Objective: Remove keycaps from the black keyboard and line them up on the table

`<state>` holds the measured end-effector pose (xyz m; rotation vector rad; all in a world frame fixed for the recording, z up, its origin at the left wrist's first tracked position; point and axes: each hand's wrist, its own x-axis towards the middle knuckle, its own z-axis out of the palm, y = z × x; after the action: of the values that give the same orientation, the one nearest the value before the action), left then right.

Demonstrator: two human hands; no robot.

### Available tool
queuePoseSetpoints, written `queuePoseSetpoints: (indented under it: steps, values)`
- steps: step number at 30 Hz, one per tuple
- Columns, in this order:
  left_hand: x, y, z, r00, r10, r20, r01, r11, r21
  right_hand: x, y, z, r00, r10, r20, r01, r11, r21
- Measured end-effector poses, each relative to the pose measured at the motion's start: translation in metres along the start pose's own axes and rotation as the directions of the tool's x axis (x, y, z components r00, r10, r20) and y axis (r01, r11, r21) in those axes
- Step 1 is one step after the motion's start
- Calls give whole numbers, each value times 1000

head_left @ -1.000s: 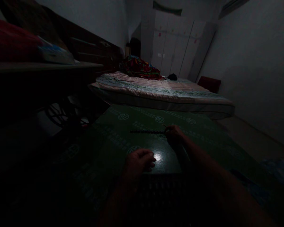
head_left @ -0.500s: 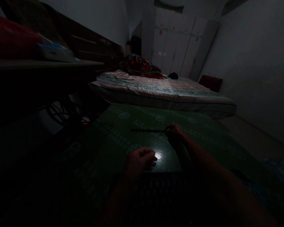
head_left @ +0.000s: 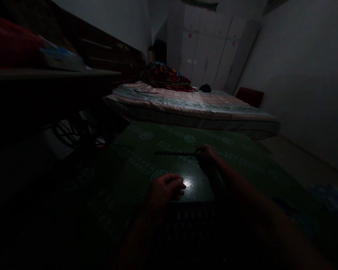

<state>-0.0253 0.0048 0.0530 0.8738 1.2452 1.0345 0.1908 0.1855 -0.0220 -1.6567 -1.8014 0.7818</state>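
My right hand (head_left: 207,153) is over the green board, at the right end of a row of small dark pieces (head_left: 173,153). Its fingers are pinched around a thin stick-like object (head_left: 195,146), whose tip points up and left; the kind is too dark to tell. Nearer to me, my left hand (head_left: 166,189) is closed, thumb against curled fingers, beside a bright light reflection. Whether anything is in it cannot be seen. Below both hands lies a dark keyboard-like object (head_left: 197,221) with rows of small keys, mostly lost in shadow.
The green printed board (head_left: 135,150) forms the work surface. Behind it stands a bed (head_left: 197,107) with a bunched red blanket (head_left: 169,77). A shelf (head_left: 101,74) is on the left, and crumpled blue cloth (head_left: 329,198) lies at the right. The room is dim.
The whole view has shifted very slightly. Both hands keep nearly the same place and pose, and the row of dark pieces looks unchanged.
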Motion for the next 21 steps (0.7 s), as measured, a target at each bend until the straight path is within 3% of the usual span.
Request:
queuePoseSetpoints:
  steps: [5, 10, 13, 16, 19, 21]
  values:
    - [-2, 2, 1, 1000, 8, 6, -8, 1000, 2, -8, -10, -9, 993, -27, -111, 27, 1000, -6]
    - [-4, 3, 2, 999, 21, 24, -20, 1000, -11, -35, -32, -45, 986, -14, -165, 21, 999, 39]
    - [-4, 3, 6, 998, 21, 54, -21, 1000, -11, -73, -44, -71, 975, -34, -218, 78, 978, 195]
    - [-7, 2, 13, 994, 4, 112, -5, 1000, 10, -123, -50, -87, 932, -81, -352, 202, 924, 324]
    - [-12, -1, 25, 985, -10, 173, 2, 999, 42, -172, -51, -89, 866, -3, -500, 231, 889, 395]
    - [-18, -5, 34, 973, -15, 230, -6, 996, 89, -197, -52, -85, 851, 78, -520, 204, 863, 462]
